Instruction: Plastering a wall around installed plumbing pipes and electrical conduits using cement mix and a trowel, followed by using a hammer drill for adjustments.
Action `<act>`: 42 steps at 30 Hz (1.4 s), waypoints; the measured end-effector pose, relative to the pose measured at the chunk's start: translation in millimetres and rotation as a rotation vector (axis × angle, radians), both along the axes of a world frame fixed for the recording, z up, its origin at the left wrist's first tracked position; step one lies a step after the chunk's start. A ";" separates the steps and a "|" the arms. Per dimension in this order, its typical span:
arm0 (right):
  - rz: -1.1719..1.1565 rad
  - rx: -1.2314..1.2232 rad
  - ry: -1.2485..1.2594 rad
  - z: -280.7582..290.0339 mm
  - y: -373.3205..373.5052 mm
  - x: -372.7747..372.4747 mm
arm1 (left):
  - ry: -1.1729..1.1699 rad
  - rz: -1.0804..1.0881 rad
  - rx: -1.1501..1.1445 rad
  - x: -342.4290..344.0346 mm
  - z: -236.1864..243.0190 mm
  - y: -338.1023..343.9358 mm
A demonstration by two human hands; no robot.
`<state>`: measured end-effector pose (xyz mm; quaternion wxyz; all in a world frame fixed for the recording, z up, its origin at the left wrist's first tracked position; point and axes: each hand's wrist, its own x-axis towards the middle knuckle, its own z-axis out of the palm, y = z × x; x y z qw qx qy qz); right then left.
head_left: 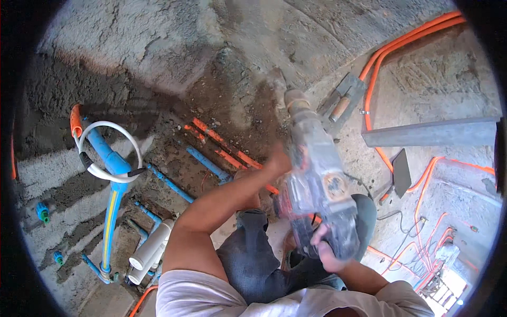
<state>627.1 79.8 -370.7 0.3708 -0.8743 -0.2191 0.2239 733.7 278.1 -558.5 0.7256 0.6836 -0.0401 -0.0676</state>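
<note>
Rotary hammer (322, 169): right hand (328, 252) clenched at its rear, left hand (280, 159) gripping its side; plastering trowel (349, 94) ahead-right of left hand.

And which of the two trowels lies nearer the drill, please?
The tan-handled trowel just right of the drill; the other trowel lies farther off, beyond the grey beam.
</note>
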 end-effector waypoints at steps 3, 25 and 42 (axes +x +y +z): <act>-0.724 0.625 0.494 -25.3 36.5 -4.9 | 0.175 -0.136 -0.435 14.1 -30.5 14.6; -0.336 0.311 0.298 13.3 35.5 85.2 | 0.588 0.255 -0.686 0.0 -114.4 -50.6; 0.066 0.052 -0.098 13.0 62.6 40.1 | 0.780 -0.208 -1.143 -5.4 -54.0 0.5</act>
